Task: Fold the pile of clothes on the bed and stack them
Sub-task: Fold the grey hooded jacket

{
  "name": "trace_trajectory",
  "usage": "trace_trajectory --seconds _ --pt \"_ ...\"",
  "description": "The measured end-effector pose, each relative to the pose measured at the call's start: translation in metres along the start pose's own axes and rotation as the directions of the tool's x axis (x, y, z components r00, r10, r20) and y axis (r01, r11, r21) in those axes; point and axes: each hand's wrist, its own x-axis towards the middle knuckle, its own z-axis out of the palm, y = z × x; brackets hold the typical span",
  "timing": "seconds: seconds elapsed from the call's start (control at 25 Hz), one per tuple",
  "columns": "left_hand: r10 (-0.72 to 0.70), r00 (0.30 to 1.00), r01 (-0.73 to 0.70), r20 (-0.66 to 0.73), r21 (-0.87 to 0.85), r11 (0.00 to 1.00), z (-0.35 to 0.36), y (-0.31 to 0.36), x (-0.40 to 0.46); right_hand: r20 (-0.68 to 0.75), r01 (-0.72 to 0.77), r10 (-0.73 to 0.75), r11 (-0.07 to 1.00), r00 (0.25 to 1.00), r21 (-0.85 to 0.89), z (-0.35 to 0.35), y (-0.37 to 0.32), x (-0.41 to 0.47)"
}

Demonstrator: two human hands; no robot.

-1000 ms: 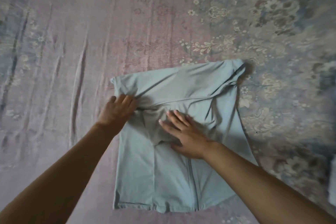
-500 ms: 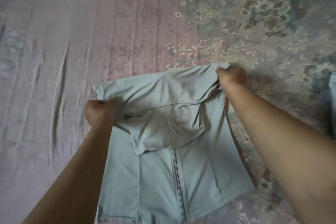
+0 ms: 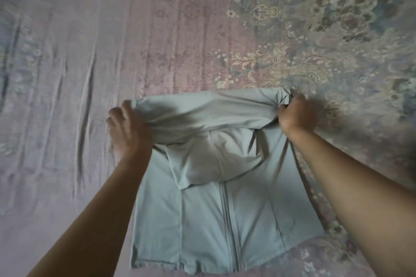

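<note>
With left hand (image 3: 127, 127) and right hand (image 3: 296, 114) each gripping a far corner of the jacket (image 3: 216, 204), it lies on bed (image 3: 90, 51) between them; next: fold the top toward the hem.

Dim, flat indoor light with a muted pinkish cast, soft shadows under the raised fold of the pale green jacket (image 3: 216, 209) and beside the right hand (image 3: 297, 114), left hand (image 3: 126, 128) motion-blurred, bed (image 3: 67, 74) smeared and bowed toward the edges, no glare
</note>
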Motion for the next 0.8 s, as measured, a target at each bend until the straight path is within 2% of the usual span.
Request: trace_trajectory --seconds 0.04,0.08,0.12,0.16,0.2,0.24,0.28,0.32,0.36,0.44,0.52,0.56,0.68,0.72,0.8 --pt "0.292 0.956 -0.287 -0.033 0.113 0.951 0.004 0.006 -0.008 -0.171 0.199 -0.215 0.974 0.961 -0.110 0.001 -0.004 -0.007" --pt "0.566 0.824 -0.562 0.010 0.139 0.815 0.010 0.013 -0.021 -0.290 0.415 -0.458 0.888 0.840 -0.198 0.002 -0.009 -0.014" --pt "0.754 0.647 -0.762 0.113 0.076 0.643 0.018 0.019 -0.038 -0.325 0.628 -0.677 0.735 0.661 -0.255 0.009 -0.011 -0.020" --pt "0.853 0.478 -0.871 0.209 -0.013 0.491 0.024 0.021 -0.057 -0.271 0.788 -0.826 0.558 0.495 -0.261 0.016 -0.009 -0.029" --pt "0.891 0.347 -0.920 0.294 -0.075 0.384 0.029 0.019 -0.074 -0.167 0.881 -0.911 0.408 0.377 -0.240 0.024 -0.004 -0.039" --pt "0.894 0.274 -0.940 0.354 -0.097 0.326 0.032 0.013 -0.088 -0.043 0.932 -0.957 0.290 0.287 -0.217 0.030 0.005 -0.052" --pt "0.881 0.248 -0.948 0.403 -0.086 0.307 0.035 0.005 -0.097 0.074 0.959 -0.976 0.186 0.206 -0.213 0.035 0.016 -0.065" --pt "0.866 0.253 -0.948 0.430 -0.067 0.311 0.036 -0.003 -0.102 0.164 0.971 -0.977 0.099 0.137 -0.219 0.040 0.028 -0.076" --pt "0.858 0.273 -0.944 0.434 -0.051 0.326 0.036 -0.010 -0.104 0.224 0.972 -0.969 0.050 0.103 -0.231 0.046 0.042 -0.084" --pt "0.880 0.283 -0.950 0.382 -0.016 0.312 0.038 -0.020 -0.104 0.224 0.959 -0.962 0.091 0.154 -0.268 0.054 0.061 -0.088" --pt "0.906 0.243 -0.969 0.346 0.034 0.247 0.041 -0.030 -0.103 0.196 0.950 -0.958 0.150 0.207 -0.274 0.056 0.069 -0.087" --pt "0.913 0.231 -0.972 0.336 0.044 0.230 0.040 -0.033 -0.104 0.203 0.951 -0.958 0.143 0.203 -0.275 0.056 0.070 -0.089" --pt "0.881 0.279 -0.959 0.384 0.064 0.276 0.029 -0.032 -0.110 0.240 0.953 -0.951 0.127 0.196 -0.275 0.053 0.072 -0.098" --pt "0.882 0.279 -0.958 0.381 0.053 0.281 0.023 -0.031 -0.111 0.250 0.950 -0.945 0.136 0.209 -0.280 0.050 0.072 -0.101" --pt "0.895 0.230 -0.963 0.381 -0.044 0.266 0.012 -0.030 -0.109 0.270 0.947 -0.935 0.151 0.230 -0.285 0.040 0.069 -0.108"
